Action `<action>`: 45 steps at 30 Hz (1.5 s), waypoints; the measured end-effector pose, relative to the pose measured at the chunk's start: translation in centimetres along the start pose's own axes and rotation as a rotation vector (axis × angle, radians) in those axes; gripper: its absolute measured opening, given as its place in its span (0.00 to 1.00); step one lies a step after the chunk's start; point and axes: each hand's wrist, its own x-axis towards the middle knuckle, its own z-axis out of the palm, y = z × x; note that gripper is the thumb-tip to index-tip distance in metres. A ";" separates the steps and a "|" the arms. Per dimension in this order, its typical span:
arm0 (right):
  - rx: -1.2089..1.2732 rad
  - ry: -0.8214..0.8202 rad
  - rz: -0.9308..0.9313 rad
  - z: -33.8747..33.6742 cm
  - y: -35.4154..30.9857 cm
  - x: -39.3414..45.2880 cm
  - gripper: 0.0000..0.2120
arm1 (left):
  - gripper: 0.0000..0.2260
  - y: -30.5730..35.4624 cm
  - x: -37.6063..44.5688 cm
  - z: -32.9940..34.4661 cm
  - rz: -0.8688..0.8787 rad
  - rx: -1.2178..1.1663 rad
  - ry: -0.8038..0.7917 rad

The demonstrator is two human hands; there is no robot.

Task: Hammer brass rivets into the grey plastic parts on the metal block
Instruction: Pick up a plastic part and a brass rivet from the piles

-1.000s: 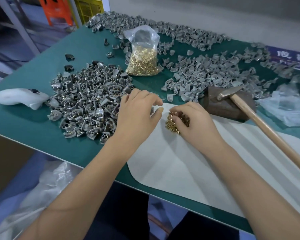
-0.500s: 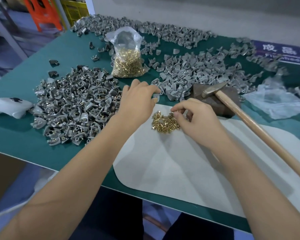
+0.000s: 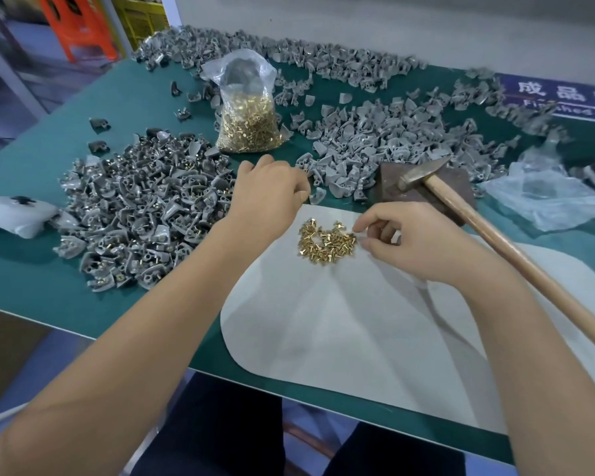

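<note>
Lifted off the rivets (image 3: 327, 242) mid-frame: right hand (image 3: 416, 245), fingers loosely curled, possibly pinching one though too small to tell, left hand (image 3: 268, 197) curled, contents hidden; rivets tiny, hard, light, slippery, best pinched by the shank near the head.

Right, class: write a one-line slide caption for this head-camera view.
Both hands hover by loose brass rivets on a white mat; the hammer rests on the metal block.
</note>
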 end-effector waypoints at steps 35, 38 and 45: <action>-0.060 0.092 -0.054 1.0 0.1 0.5 0.04 | 0.06 1.9 0.5 0.7 0.071 -0.371 0.037; -0.040 0.093 -0.081 1.5 -0.3 0.6 0.06 | 0.04 2.7 0.5 0.8 0.023 -0.638 0.062; -0.027 0.107 -0.050 0.8 -0.2 0.6 0.03 | 0.05 4.1 0.8 1.5 0.029 -0.855 0.059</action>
